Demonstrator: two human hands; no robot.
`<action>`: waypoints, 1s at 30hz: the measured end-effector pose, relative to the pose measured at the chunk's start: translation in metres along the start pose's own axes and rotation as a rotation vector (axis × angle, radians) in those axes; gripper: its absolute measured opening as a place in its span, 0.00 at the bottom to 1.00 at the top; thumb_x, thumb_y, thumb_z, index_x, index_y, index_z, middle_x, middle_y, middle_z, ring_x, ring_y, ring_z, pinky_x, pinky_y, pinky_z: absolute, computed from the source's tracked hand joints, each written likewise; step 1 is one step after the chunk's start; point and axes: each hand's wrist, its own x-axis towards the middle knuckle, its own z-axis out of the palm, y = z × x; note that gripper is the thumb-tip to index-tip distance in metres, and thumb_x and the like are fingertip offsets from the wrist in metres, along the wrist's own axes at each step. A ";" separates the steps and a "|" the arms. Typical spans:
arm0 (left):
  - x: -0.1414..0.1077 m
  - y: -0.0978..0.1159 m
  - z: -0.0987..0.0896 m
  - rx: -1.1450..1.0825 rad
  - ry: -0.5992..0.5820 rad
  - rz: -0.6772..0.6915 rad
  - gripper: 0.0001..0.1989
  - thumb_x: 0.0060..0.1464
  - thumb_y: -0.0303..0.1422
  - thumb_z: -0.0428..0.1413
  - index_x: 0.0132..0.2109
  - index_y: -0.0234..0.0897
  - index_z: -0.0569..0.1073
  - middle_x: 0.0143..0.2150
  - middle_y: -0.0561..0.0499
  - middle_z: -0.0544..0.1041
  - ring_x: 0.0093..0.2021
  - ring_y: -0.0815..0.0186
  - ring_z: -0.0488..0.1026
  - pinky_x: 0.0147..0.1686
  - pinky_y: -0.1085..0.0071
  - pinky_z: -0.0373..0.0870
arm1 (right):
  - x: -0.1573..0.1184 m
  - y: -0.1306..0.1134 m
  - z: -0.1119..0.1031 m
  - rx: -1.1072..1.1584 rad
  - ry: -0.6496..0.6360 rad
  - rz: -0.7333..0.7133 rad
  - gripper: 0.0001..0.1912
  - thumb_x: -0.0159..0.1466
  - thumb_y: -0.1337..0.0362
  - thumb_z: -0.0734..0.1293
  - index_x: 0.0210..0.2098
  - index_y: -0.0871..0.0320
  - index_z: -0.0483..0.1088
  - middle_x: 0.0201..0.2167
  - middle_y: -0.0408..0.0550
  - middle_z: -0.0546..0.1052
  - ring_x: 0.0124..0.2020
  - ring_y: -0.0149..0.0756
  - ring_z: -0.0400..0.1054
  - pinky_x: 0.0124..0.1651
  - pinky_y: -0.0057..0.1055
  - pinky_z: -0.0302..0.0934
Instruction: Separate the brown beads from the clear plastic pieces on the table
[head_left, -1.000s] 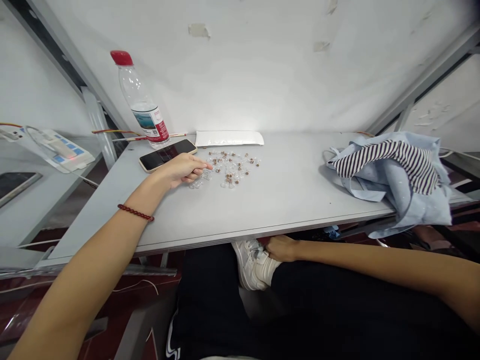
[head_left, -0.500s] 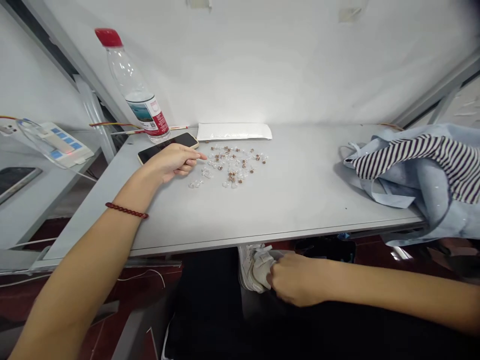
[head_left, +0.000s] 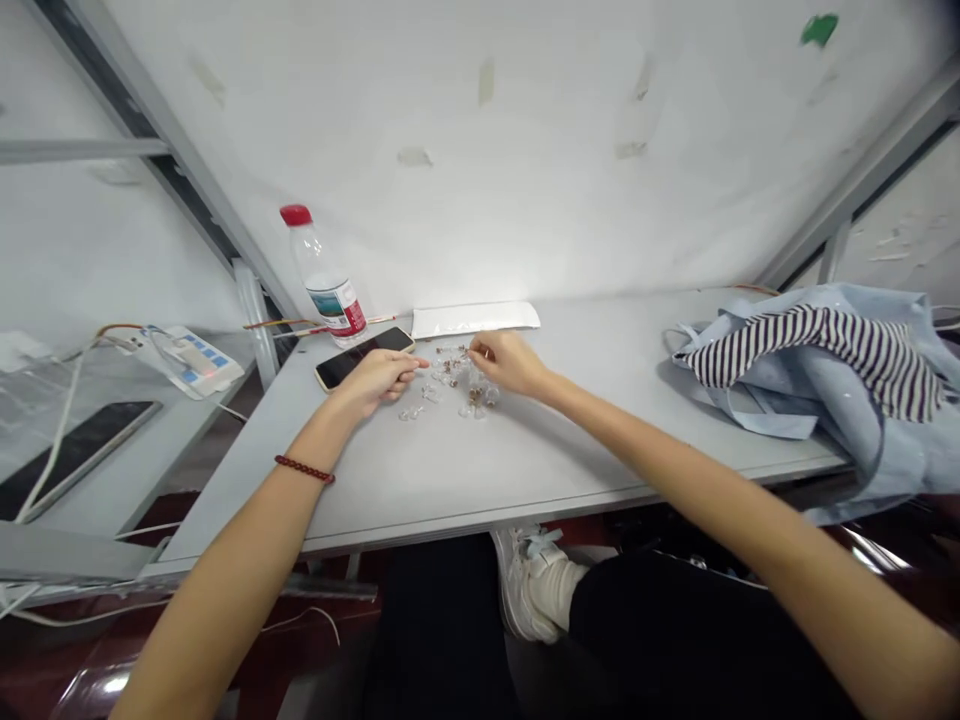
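A loose scatter of small transparent pieces with brown tips (head_left: 457,378) lies on the grey table top (head_left: 585,450). My right hand (head_left: 510,363) is over this scatter, its thumb and fingertips pinched together among the pieces. Whether it holds one is hidden. My left hand (head_left: 373,382) rests at the scatter's left edge, fingers curled, with nothing visible in them. It lies just in front of a black smartphone (head_left: 364,358). A red bead bracelet (head_left: 304,469) circles my left wrist.
A red-capped plastic water bottle (head_left: 327,275) and a white envelope (head_left: 475,319) stand at the table's back edge. A blue and striped cloth bundle (head_left: 817,370) lies at the right. A power strip (head_left: 187,360) and a tablet (head_left: 75,458) sit to the left.
My right hand has come up from the white shoe below the table to the scatter of pieces. The whole view has tilted, and the table sits lower in the picture.
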 end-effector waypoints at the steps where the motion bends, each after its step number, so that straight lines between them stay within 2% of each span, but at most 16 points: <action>1: -0.001 0.000 0.001 0.004 0.006 0.008 0.04 0.52 0.26 0.57 0.36 0.28 0.73 0.18 0.61 0.56 0.13 0.79 0.47 0.14 0.80 0.40 | 0.001 0.000 0.007 0.020 0.014 0.014 0.09 0.64 0.69 0.59 0.32 0.63 0.71 0.28 0.48 0.74 0.27 0.29 0.61 0.33 0.28 0.51; 3: -0.004 0.000 0.003 0.026 0.002 0.029 0.06 0.51 0.27 0.58 0.37 0.28 0.74 0.19 0.61 0.56 0.14 0.79 0.47 0.15 0.80 0.40 | -0.001 0.001 0.015 0.056 0.057 0.043 0.10 0.64 0.68 0.59 0.34 0.63 0.71 0.29 0.48 0.75 0.28 0.30 0.62 0.33 0.28 0.51; 5: -0.006 0.003 0.007 0.070 -0.003 0.053 0.06 0.51 0.28 0.58 0.37 0.28 0.74 0.19 0.61 0.55 0.15 0.79 0.47 0.16 0.79 0.40 | -0.005 0.001 0.016 0.071 0.028 -0.003 0.09 0.63 0.69 0.59 0.34 0.63 0.72 0.30 0.48 0.76 0.28 0.30 0.63 0.34 0.27 0.53; 8: -0.009 0.014 0.015 0.153 -0.033 0.086 0.08 0.52 0.32 0.59 0.35 0.30 0.74 0.19 0.62 0.52 0.16 0.78 0.45 0.17 0.77 0.40 | -0.006 0.001 0.008 0.103 -0.077 -0.053 0.09 0.59 0.72 0.61 0.33 0.61 0.73 0.32 0.48 0.77 0.31 0.31 0.65 0.37 0.27 0.55; 11: -0.012 0.028 0.026 0.264 -0.082 0.102 0.13 0.52 0.39 0.58 0.28 0.34 0.70 0.18 0.62 0.51 0.16 0.77 0.44 0.18 0.75 0.39 | -0.006 0.002 -0.007 0.167 -0.225 -0.027 0.11 0.55 0.75 0.61 0.32 0.61 0.75 0.33 0.48 0.78 0.34 0.32 0.68 0.39 0.28 0.57; 14: -0.016 0.035 0.035 0.514 -0.130 0.154 0.16 0.48 0.41 0.60 0.22 0.35 0.68 0.16 0.60 0.52 0.17 0.76 0.46 0.19 0.73 0.40 | -0.004 0.001 -0.016 0.271 -0.305 -0.011 0.13 0.53 0.76 0.61 0.31 0.60 0.75 0.32 0.46 0.78 0.33 0.32 0.68 0.37 0.27 0.58; 16: -0.018 0.032 0.041 0.686 -0.142 0.213 0.16 0.45 0.40 0.62 0.20 0.35 0.68 0.16 0.59 0.54 0.18 0.74 0.48 0.19 0.72 0.41 | -0.003 0.000 -0.016 0.311 -0.202 -0.005 0.12 0.53 0.75 0.61 0.30 0.60 0.75 0.31 0.45 0.78 0.32 0.31 0.67 0.36 0.27 0.58; 20: -0.016 0.018 0.057 0.851 -0.127 0.276 0.13 0.44 0.36 0.60 0.18 0.35 0.69 0.16 0.56 0.57 0.19 0.71 0.53 0.20 0.70 0.44 | 0.000 -0.001 -0.008 0.297 0.133 0.059 0.11 0.53 0.75 0.60 0.27 0.62 0.74 0.27 0.45 0.77 0.27 0.29 0.62 0.33 0.28 0.56; 22: -0.014 0.012 0.065 0.898 -0.100 0.294 0.14 0.43 0.32 0.58 0.15 0.37 0.65 0.15 0.56 0.56 0.18 0.71 0.52 0.20 0.69 0.44 | 0.000 -0.001 -0.003 0.307 0.210 0.089 0.11 0.54 0.75 0.60 0.27 0.62 0.74 0.25 0.45 0.76 0.26 0.28 0.62 0.33 0.28 0.56; 26: -0.012 0.006 0.070 0.877 -0.074 0.296 0.17 0.41 0.26 0.56 0.13 0.38 0.58 0.13 0.57 0.53 0.17 0.73 0.50 0.20 0.69 0.43 | -0.001 -0.004 0.004 0.340 0.217 0.089 0.11 0.54 0.75 0.59 0.27 0.61 0.73 0.26 0.44 0.76 0.27 0.29 0.64 0.34 0.27 0.57; 28: -0.012 0.006 0.065 0.754 -0.060 0.272 0.16 0.42 0.26 0.57 0.14 0.38 0.60 0.14 0.58 0.53 0.17 0.74 0.49 0.19 0.70 0.41 | -0.002 -0.005 0.008 0.328 0.171 0.077 0.10 0.54 0.75 0.59 0.27 0.62 0.72 0.27 0.45 0.76 0.27 0.29 0.64 0.34 0.27 0.57; 30: -0.012 0.007 0.057 0.523 -0.047 0.192 0.16 0.45 0.27 0.57 0.17 0.38 0.60 0.14 0.59 0.52 0.16 0.75 0.47 0.18 0.71 0.40 | -0.003 -0.008 0.011 0.299 0.128 0.075 0.11 0.55 0.75 0.59 0.27 0.62 0.72 0.27 0.46 0.77 0.27 0.29 0.64 0.33 0.27 0.57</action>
